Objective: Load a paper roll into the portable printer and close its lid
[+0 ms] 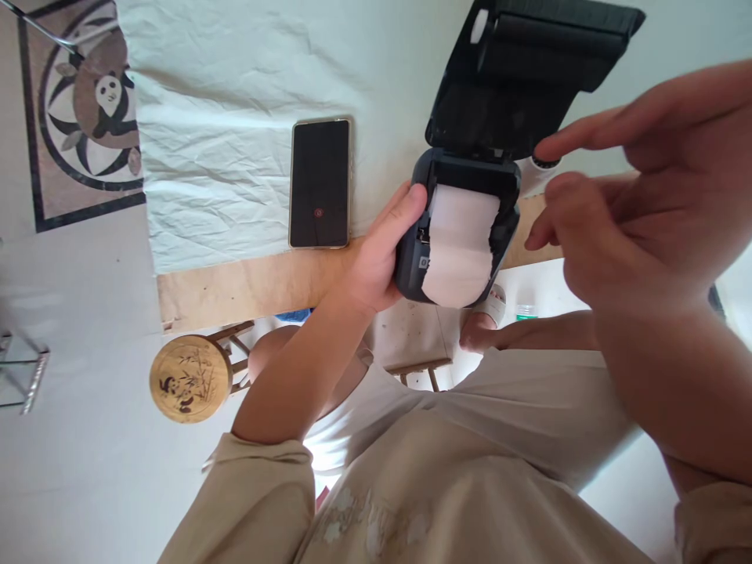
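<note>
My left hand [381,251] grips the left side of a small dark label printer [458,235] at the table's near edge. Its lid [522,70] stands open, and a white paper roll [461,243] lies in the bay with paper hanging over the front. My right hand [640,180] hovers close to the camera to the right of the printer, holding nothing; its forefinger points left toward the lid hinge and the other fingers are loosely curled.
A black phone [320,182] lies face up on the white cloth [235,117] left of the printer. The wooden table edge [247,286] runs below it. A round wooden stool [189,378] stands on the floor, and a panda rug [82,102] lies beyond.
</note>
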{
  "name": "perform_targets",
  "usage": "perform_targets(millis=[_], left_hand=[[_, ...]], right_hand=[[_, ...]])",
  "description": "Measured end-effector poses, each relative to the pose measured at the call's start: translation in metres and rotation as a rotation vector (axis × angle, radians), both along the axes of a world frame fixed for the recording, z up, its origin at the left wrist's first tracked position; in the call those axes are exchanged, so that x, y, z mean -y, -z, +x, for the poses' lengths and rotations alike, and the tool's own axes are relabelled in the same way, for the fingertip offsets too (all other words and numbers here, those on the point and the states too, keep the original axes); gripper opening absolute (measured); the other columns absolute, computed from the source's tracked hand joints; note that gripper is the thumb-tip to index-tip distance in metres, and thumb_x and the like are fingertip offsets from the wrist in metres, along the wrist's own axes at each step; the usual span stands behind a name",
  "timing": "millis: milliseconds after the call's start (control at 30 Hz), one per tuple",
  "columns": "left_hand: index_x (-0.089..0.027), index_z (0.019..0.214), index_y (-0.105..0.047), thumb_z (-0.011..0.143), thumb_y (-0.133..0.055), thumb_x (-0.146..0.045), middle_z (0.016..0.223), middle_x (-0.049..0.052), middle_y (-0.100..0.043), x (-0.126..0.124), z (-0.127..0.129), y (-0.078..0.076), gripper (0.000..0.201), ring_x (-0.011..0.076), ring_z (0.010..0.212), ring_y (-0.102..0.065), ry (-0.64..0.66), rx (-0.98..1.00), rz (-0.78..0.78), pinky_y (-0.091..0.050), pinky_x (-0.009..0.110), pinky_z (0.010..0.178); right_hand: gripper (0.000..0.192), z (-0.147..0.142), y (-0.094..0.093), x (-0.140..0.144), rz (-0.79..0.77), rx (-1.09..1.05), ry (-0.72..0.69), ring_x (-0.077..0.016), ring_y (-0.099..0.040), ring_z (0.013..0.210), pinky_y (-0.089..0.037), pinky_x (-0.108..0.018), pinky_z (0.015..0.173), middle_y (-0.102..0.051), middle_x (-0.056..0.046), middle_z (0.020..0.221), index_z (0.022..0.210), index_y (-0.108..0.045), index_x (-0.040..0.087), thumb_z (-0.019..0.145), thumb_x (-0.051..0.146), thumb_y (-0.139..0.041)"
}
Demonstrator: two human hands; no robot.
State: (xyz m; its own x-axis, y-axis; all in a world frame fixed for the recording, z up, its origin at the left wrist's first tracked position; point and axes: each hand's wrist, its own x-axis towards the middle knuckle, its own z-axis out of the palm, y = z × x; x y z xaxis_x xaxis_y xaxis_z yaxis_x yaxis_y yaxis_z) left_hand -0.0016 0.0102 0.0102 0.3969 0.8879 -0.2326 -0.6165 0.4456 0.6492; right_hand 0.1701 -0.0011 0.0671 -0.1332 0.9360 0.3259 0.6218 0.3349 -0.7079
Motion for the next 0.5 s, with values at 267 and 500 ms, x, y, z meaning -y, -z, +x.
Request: perform_targets(millis=[267, 500], left_hand=[[-0.019, 0.110, -0.055, 0.091, -0.050, -0.035, 0.098, 0.004, -0.063, 0.002, 0.000, -0.006, 0.025, 0.0167, 0.104, -0.064, 0.024, -0.041, 0.057, -0.050, 0.017, 0.069], [-0.020, 0.108, -0.056, 0.091, -0.052, -0.036, 0.098, 0.002, -0.065, 0.003, -0.003, -0.009, 0.024, 0.0158, 0.098, -0.065, 0.050, -0.061, 0.046, -0.049, 0.019, 0.072]], right_hand=[[0.024, 0.004, 0.003, -0.009, 0.075, 0.699, -0.168, 0.0011, -0.041, 0.067, -0.024, -0.017, 0.058, -0.058, 0.007, 0.096, 0.107, -0.058, 0.026, 0.086, 0.033, -0.050], [0.034, 0.006, -0.009, -0.004, -0.078, 0.580, -0.167, 0.0028, -0.031, 0.049, -0.021, -0.013, 0.049, -0.047, 0.003, 0.058, 0.098, -0.055, 0.020, 0.073, 0.041, -0.064]])
